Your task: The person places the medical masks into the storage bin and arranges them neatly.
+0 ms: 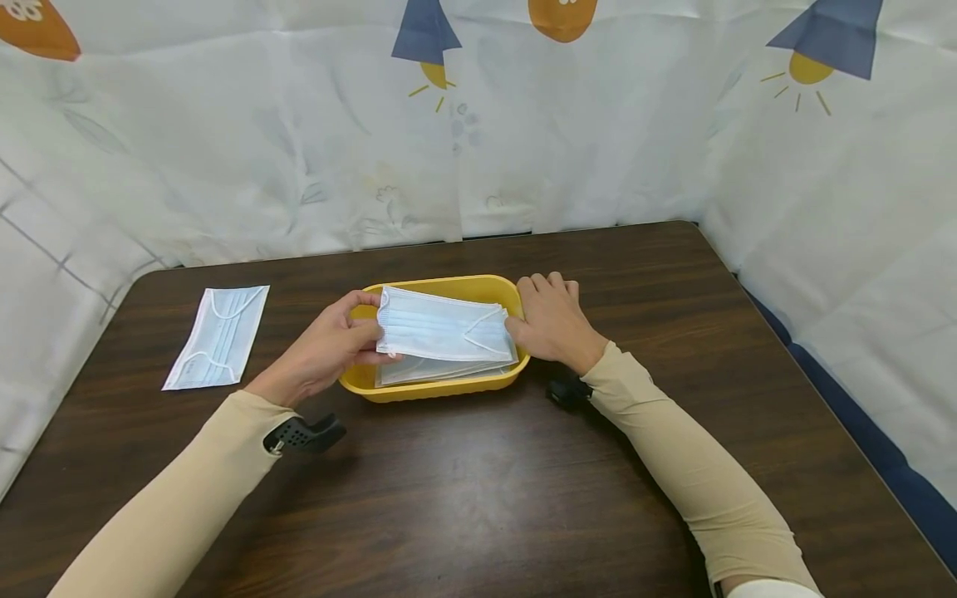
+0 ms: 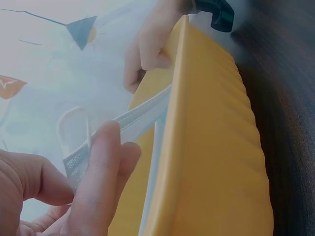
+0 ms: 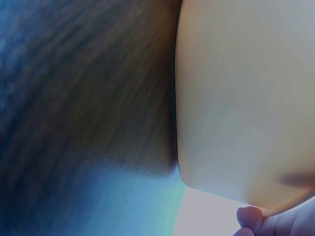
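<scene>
A yellow plastic basket (image 1: 434, 394) stands on the table, with several pale blue face masks inside. My left hand (image 1: 329, 345) pinches the left end of the top face mask (image 1: 441, 324), thumb on one side and fingers on the other. In the left wrist view that end of the mask, with its ear loop (image 2: 74, 110), rises above the rim while the far end dips inside. Under it lie more masks (image 1: 434, 371). My right hand (image 1: 553, 320) grips the basket's right end, its thumb inside the rim; most of its fingers are hidden in the right wrist view.
One more face mask (image 1: 218, 336) lies flat on the dark wooden table (image 1: 478, 498), left of the basket. A white patterned curtain (image 1: 568, 149) hangs behind the table's back edge and along both sides. Each wrist wears a black strap (image 1: 299, 433).
</scene>
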A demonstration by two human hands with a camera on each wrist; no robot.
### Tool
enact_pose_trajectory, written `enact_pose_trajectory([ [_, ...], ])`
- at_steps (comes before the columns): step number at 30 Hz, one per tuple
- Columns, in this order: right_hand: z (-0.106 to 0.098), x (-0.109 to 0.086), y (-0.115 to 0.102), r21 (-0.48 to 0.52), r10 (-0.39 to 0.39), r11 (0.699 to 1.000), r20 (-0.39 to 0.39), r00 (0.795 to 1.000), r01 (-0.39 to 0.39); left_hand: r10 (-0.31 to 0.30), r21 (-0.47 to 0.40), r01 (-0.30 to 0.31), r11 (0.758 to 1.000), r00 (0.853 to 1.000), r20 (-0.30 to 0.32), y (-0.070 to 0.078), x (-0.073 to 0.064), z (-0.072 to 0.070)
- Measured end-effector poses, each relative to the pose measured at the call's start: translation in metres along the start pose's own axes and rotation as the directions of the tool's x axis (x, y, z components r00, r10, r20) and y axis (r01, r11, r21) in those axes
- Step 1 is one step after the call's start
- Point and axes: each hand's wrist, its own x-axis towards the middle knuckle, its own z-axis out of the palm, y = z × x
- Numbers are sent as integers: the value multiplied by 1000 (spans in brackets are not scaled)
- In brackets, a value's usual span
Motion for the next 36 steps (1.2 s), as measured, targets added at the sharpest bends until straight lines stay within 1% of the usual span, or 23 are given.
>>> enact_pose_trajectory([
  [6, 1, 1, -1, -2, -8, 1000, -7, 1000, 8, -13, -5, 13, 1000, 1000, 8, 2, 0, 0],
  [11, 1, 2, -1, -4, -7, 1000, -4, 1000, 7, -19, -15, 20, 1000, 1000, 11, 5, -3, -4],
  [16, 1, 3, -1, -8, 3, 1000, -2, 1000, -3, -3, 24, 3, 1000, 1000, -2, 6, -7, -9],
  [21, 1, 2, -1, -4, 7, 1000, -2, 1000, -7, -9, 60, 10, 998, 1000, -10, 7, -11, -13],
  [30, 1, 2, 0, 0, 15, 1000, 4, 1000, -15, -1, 58, 2, 998, 1000, -13, 7, -20, -21],
  [33, 1, 2, 0, -3, 16, 1000, 7, 1000, -16, -1, 64, 2, 998, 1000, -24, 6, -26, -25],
  [36, 1, 2, 0, -2, 16, 1000, 9, 1000, -16, 14, 82, -10, 997, 999, -39, 4, -31, -30],
])
